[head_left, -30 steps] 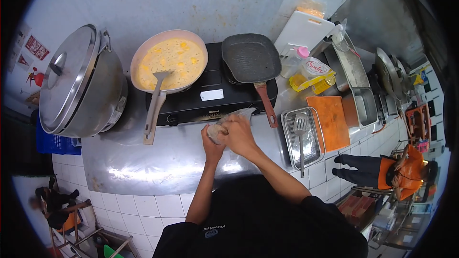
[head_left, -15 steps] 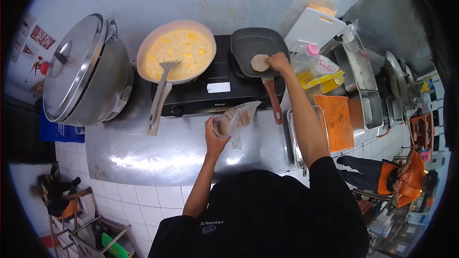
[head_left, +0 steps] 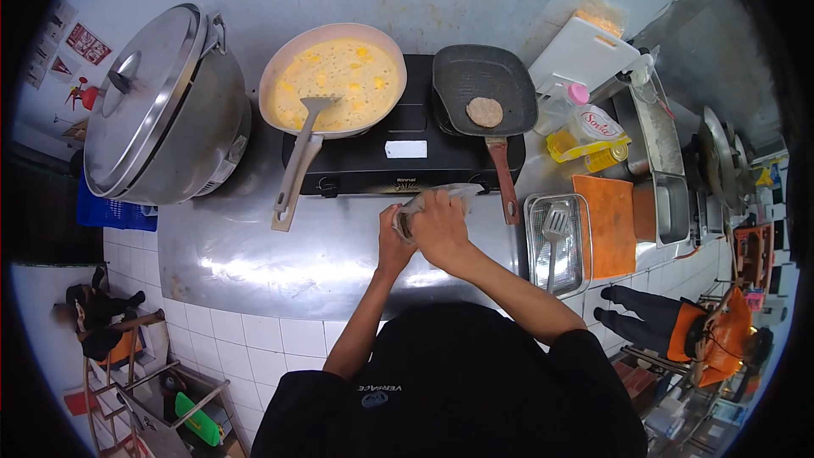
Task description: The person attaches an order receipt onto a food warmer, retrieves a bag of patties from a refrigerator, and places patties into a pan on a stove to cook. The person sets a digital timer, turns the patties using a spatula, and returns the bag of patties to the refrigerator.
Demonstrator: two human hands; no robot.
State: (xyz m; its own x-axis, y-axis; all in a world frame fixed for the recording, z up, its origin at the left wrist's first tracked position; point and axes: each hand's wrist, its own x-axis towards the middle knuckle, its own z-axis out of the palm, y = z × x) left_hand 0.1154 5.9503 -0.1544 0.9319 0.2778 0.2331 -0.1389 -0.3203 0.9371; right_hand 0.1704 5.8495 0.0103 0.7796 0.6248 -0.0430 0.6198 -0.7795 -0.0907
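Observation:
A round patty (head_left: 484, 112) lies in the dark square pan (head_left: 475, 68) on the black stove (head_left: 356, 176). Below the stove's front edge, my left hand (head_left: 397, 242) is closed round a clear plastic bag (head_left: 462, 192). Over the bag's opening is my right hand (head_left: 440, 231), fingers bent down and pressed together; whatever they grip is hidden. To the left on the stove, a round pan (head_left: 273, 76) holds creamy yellow liquid with chunks, and a grey spatula (head_left: 307, 127) rests in it.
A large lidded pot (head_left: 199, 110) stands at the left. Right of the stove are a wire-rimmed tray (head_left: 582, 233) with a slotted turner (head_left: 554, 233), an orange cloth (head_left: 606, 225), oil pouches (head_left: 593, 127) and a white board (head_left: 581, 55). Two people are in the background, left and right.
My right hand has left the patty in the square pan and come back to the bag beside my left hand. The view has shifted slightly.

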